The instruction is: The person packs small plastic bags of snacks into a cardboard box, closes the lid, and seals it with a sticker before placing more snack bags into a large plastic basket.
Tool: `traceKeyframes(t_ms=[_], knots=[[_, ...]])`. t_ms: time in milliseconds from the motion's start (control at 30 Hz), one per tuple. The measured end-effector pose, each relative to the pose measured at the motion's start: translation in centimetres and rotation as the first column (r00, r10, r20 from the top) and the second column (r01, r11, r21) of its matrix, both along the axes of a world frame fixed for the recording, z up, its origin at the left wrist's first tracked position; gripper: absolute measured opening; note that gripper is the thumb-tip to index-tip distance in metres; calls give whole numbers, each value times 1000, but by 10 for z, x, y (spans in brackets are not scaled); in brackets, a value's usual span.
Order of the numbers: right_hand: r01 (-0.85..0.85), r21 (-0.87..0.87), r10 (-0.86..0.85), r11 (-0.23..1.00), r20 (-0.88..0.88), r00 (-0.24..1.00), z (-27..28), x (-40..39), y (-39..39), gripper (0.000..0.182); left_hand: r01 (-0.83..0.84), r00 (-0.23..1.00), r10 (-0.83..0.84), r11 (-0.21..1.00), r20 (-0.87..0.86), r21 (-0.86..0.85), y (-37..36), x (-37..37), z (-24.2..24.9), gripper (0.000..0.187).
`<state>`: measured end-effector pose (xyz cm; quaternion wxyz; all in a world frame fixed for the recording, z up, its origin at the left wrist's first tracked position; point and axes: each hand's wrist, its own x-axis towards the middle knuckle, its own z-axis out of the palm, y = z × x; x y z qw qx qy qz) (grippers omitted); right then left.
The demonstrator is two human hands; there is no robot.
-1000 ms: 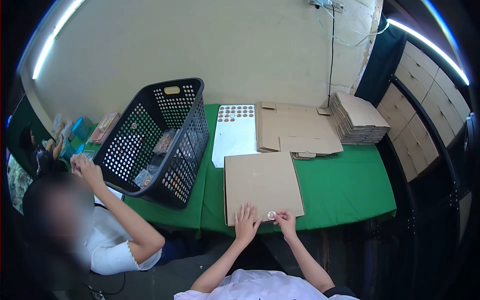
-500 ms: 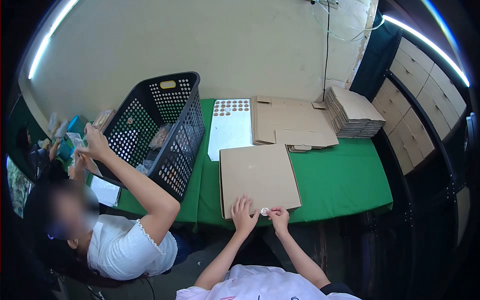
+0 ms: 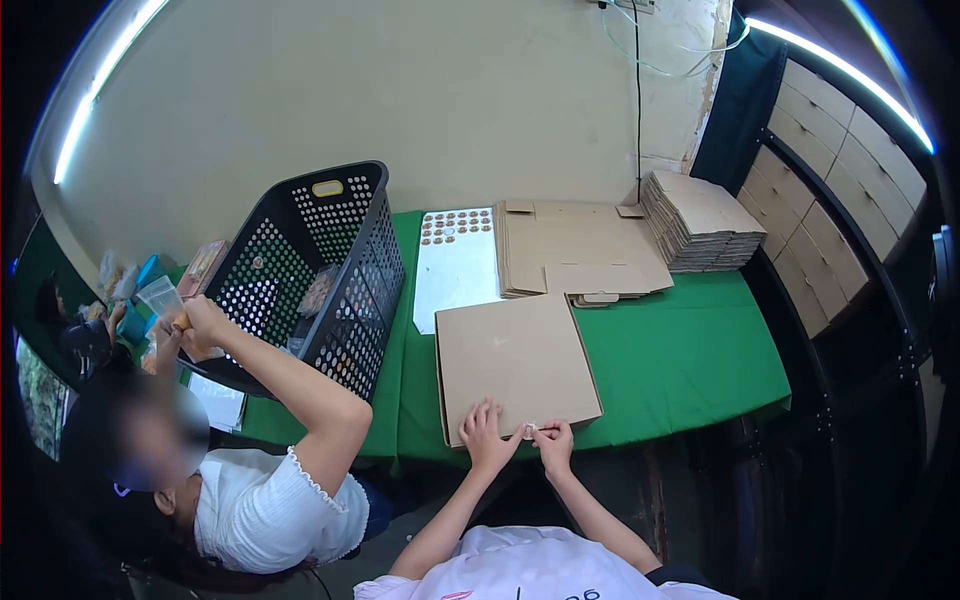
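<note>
A closed brown cardboard box (image 3: pixel 515 362) lies in front of me at the table's near edge. My left hand (image 3: pixel 486 440) rests on its top near the front edge, fingers stretched out and thumb reaching toward a small round sticker (image 3: pixel 530 431). With bent fingers, my right hand (image 3: pixel 554 445) pinches the sticker's right side at the box's front edge. The sticker is pale with a darker pattern, too small to read. Behind the box lies a white sheet (image 3: pixel 455 290) with rows of round brown stickers along its top.
Flattened cardboard boxes (image 3: pixel 585 245) lie behind the box, with a taller stack (image 3: pixel 700 225) at the back right. A black perforated basket (image 3: pixel 365 290) holding bagged items stands left on the green tablecloth (image 3: pixel 690 345). Beside it, a co-worker (image 3: pixel 275 505) handles a clear plastic bag (image 3: pixel 160 297).
The sticker has come down against the box's front edge, between my left thumb and right fingers. The co-worker's hands and bag have lowered. The view has shifted slightly.
</note>
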<state>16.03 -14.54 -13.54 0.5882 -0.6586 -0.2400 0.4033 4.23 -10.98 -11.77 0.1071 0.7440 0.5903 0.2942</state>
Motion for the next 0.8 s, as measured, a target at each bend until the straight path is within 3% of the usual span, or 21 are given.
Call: traceKeyframes(t_ms=[167,367,467,567,800], knots=[[-19,-5,19,1000,13,1000,-6,3,0,32,-3,1000,3,1000,0,-15,0,1,1,58],[98,-33,-98,995,-20,995,-8,-4,-11,42,1,1000,-1,1000,-7,-29,-1,0,1,59],[18,-198,-49,980,-151,987,6,0,-12,44,3,1000,-3,999,1,-44,2,0,2,60],[-90,-245,44,965,-185,982,5,5,-6,46,5,1000,-5,999,-6,-40,-1,1,0,60],[-136,-268,79,954,-214,974,-2,10,2,42,63,997,-62,998,-55,11,0,-3,-3,62]])
